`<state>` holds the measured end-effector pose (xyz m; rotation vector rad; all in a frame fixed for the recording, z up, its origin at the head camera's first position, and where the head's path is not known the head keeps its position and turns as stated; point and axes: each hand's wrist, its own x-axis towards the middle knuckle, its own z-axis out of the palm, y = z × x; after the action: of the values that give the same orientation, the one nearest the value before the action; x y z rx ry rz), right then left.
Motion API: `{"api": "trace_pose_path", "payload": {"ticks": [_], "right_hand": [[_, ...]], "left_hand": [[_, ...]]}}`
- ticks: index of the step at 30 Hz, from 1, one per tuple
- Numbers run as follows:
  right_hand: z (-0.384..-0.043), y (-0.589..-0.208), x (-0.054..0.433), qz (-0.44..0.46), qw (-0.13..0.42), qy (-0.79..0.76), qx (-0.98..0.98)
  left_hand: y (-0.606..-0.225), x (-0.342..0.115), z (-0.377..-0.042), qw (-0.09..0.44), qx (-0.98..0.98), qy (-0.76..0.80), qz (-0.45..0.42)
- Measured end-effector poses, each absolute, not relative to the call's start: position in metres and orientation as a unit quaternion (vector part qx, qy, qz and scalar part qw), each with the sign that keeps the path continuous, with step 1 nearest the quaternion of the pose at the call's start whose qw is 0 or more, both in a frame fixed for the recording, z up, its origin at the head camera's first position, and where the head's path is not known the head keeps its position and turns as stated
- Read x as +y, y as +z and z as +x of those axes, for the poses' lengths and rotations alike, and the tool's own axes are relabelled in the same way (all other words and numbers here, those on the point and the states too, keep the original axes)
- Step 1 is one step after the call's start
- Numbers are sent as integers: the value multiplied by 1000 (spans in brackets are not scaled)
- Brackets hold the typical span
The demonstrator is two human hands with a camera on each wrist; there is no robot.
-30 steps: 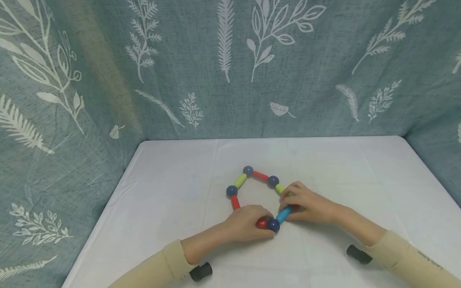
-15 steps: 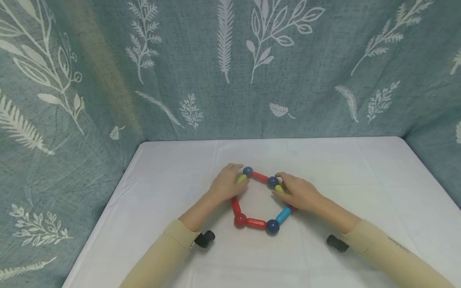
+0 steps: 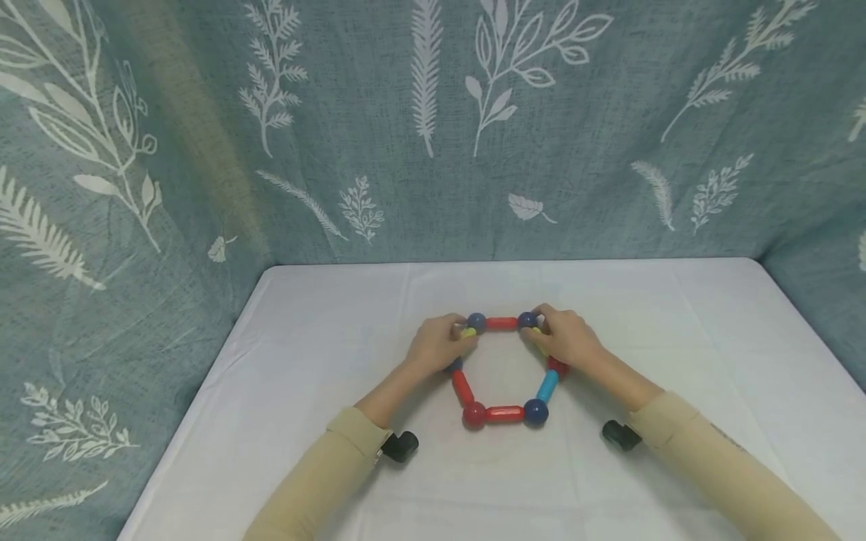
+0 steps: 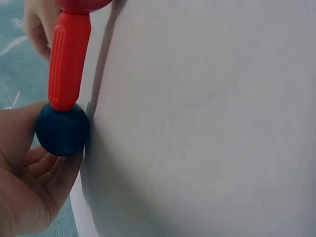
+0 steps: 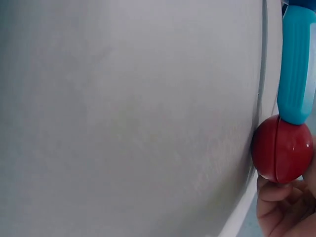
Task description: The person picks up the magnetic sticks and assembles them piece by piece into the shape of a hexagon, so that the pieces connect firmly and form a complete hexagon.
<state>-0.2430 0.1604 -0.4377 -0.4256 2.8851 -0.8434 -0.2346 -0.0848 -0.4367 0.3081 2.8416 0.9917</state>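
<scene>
A closed six-sided ring of magnetic rods and balls lies on the white table. My left hand [image 3: 436, 347] pinches the yellow-green rod [image 3: 468, 332] at the ring's upper left, largely covering it. Opposite, my right hand [image 3: 571, 342] holds the other yellow-green rod [image 3: 542, 343], between a dark blue ball [image 3: 527, 321] and a red ball [image 5: 282, 148]. A red rod [image 3: 501, 324] forms the far side. Along the near side, a red rod [image 3: 505, 415] joins a red ball [image 3: 474, 415] to a dark blue ball [image 3: 536, 412]. In the left wrist view, a blue ball [image 4: 62, 129] sits against my left hand.
White cloth covers the table [image 3: 338, 315]. A blue-green curtain [image 3: 379, 135] with white leaf prints hangs behind and at the sides. Black wrist cameras [image 3: 401, 446] sit under both sleeves.
Both hands have left the ring's near side and now grip its upper left and upper right rods. The ring has turned and shifted right, leaving its far and near rods level.
</scene>
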Motion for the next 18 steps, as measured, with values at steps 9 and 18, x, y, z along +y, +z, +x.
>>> {"api": "trace_pose_path", "payload": {"ticks": [9,18], "right_hand": [[-235,-434,165,-163,23,-252,954],[-204,-428,183,-260,-3,-243,934]], "left_hand": [[-436,-90,-230,57,930,306,196],[-428,-115,-223,146,907,235,318]]}}
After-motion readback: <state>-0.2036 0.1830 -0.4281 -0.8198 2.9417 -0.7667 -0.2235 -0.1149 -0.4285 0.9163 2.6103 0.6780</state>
